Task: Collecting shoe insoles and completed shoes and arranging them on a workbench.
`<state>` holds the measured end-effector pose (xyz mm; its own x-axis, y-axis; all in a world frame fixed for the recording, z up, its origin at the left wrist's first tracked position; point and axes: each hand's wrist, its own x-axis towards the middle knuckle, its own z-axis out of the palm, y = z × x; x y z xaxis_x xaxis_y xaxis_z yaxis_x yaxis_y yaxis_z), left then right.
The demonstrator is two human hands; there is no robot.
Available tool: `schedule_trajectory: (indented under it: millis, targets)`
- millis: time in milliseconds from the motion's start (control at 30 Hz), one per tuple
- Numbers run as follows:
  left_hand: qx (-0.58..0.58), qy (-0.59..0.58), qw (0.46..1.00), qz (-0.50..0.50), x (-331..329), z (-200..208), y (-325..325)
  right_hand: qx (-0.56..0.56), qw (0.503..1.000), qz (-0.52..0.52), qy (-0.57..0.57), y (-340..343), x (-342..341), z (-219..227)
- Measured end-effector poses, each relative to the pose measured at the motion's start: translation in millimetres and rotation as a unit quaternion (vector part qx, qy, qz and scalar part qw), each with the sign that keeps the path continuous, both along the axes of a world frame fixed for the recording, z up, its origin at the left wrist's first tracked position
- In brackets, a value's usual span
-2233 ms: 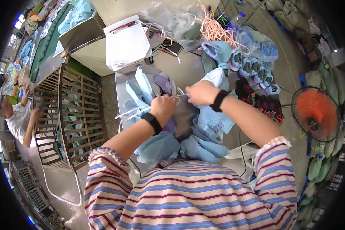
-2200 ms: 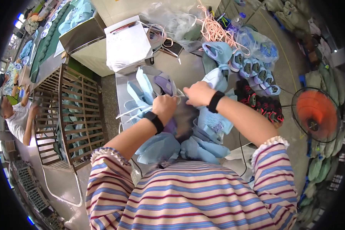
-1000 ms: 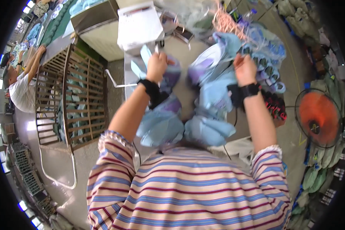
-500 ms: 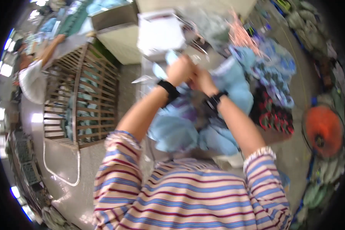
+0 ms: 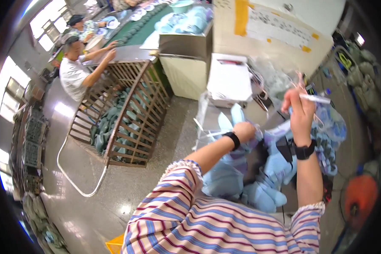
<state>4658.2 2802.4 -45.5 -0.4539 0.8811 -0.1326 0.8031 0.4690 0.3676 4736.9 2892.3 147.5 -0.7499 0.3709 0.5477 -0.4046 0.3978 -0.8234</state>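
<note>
My left hand [image 5: 244, 132] is closed over a light blue plush piece [image 5: 238, 114], whose long ear-shaped flaps stick out beyond the fingers. Raised to the right, my right hand [image 5: 300, 114] grips a slim white stick-like tool [image 5: 315, 98]; its exact kind is not clear. Below and between my hands lie several limp light blue plush pieces [image 5: 222, 175], some with lilac patches, piled on a table close to my body. Another blue piece [image 5: 264, 194] sits at the table's near side, under my right forearm.
A white box [image 5: 230, 78] stands beyond my left hand, beside crumpled clear plastic [image 5: 271, 74]. To the left is a slatted metal cart [image 5: 129, 122] holding dark green pieces, with a co-worker in a white shirt [image 5: 73, 76] behind it. An orange fan [image 5: 360, 194] stands at the right.
My hands, together half a second ago, are now apart, the right one raised to the right with the white tool showing. The whole view has swung left, bringing the co-workers into sight.
</note>
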Motion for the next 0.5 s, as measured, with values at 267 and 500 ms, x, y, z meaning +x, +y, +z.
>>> schedule_trajectory:
  millis: [267, 500]
  targets:
    - [0.339, -0.105, 0.922, 0.154, -57, 37, -34, 0.346, 0.848, 0.064, -0.397, -16, 117, -49]
    - [0.130, -0.231, 0.936, -0.230, 101, 102, -68, 0.468, 0.719, -0.167, -0.487, -68, 258, -138]
